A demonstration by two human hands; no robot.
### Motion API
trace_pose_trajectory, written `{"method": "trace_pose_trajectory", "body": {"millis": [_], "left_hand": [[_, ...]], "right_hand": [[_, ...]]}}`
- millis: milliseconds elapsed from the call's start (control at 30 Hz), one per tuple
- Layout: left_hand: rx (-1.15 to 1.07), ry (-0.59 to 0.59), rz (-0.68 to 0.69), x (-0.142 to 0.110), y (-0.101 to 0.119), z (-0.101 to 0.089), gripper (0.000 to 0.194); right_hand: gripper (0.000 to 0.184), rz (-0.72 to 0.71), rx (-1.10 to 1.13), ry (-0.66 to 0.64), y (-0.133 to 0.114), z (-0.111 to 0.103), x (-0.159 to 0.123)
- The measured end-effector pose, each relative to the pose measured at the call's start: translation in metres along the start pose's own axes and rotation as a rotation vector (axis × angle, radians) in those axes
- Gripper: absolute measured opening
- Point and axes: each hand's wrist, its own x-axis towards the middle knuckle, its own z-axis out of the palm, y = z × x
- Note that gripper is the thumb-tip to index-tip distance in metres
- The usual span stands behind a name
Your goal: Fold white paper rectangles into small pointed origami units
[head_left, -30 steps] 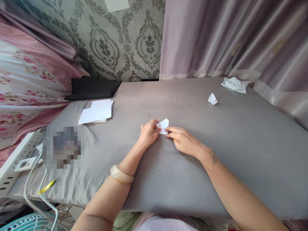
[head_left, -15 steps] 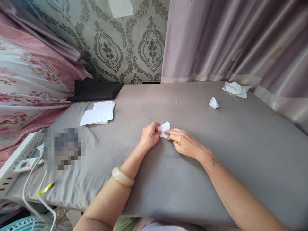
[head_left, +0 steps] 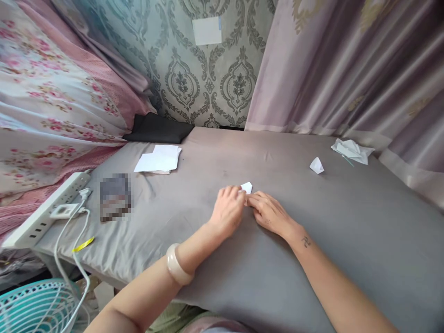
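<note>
A small folded piece of white paper (head_left: 247, 187) lies on the grey cloth, with only its far tip showing beyond my fingers. Over its near left part is my left hand (head_left: 229, 208), back upward and fingers curled together on the paper; the fingertips are partly hidden. From the right, my right hand (head_left: 272, 213) holds down the near edge with its fingers pressed together. The two hands meet at the paper. A pale bangle (head_left: 177, 264) circles my left wrist.
A stack of white sheets (head_left: 157, 159) lies to the left, in front of a folded black cloth (head_left: 161, 128). A folded paper shape (head_left: 317, 165) and crumpled white paper (head_left: 352, 150) sit at right. A power strip (head_left: 45, 210) with white cables borders the left edge, above a turquoise fan (head_left: 36, 307).
My left hand has turned over and slid across the paper, covering more of it, while my right hand stays at its near right edge. The camera view has tilted upward and shifted left.
</note>
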Motion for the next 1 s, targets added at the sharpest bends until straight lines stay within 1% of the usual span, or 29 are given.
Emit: {"method": "trace_pose_trajectory", "body": {"millis": [33,67,133,200,267,333,433,667,800,1000], "left_hand": [[0.006,-0.016,0.062,-0.007,0.007,-0.001,0.035],[0.01,-0.014,0.072,-0.015,0.013,0.0,0.042],[0.014,-0.022,0.05,-0.026,0.019,0.006,0.057],[0.009,-0.061,0.052,-0.034,0.018,0.014,0.065],[0.011,-0.073,0.064,-0.037,0.014,0.02,0.067],[0.016,-0.065,0.072,-0.037,0.01,0.023,0.068],[0.013,-0.055,0.068,-0.037,0.007,0.023,0.069],[-0.036,-0.083,0.068,-0.037,-0.002,0.012,0.068],[-0.018,-0.07,0.017,-0.037,-0.015,0.009,0.063],[0.089,-0.022,-0.076,-0.035,-0.037,0.005,0.052]], "right_hand": [[0.037,0.003,0.006,0.002,0.0,0.0,0.0],[0.037,0.004,0.014,0.002,0.0,0.001,0.0],[0.037,-0.001,0.029,0.005,0.001,0.003,-0.001],[0.04,-0.008,0.031,0.009,0.002,0.004,-0.001],[0.042,-0.009,0.022,0.017,0.003,0.006,-0.001],[0.042,-0.009,0.013,0.02,0.004,0.007,-0.001],[0.043,-0.009,0.008,0.023,0.004,0.006,-0.001],[0.039,0.013,0.013,0.015,0.001,0.004,-0.004],[0.038,0.024,-0.004,0.024,-0.001,0.005,-0.005],[0.041,0.036,-0.053,0.042,-0.008,0.007,-0.006]]}}
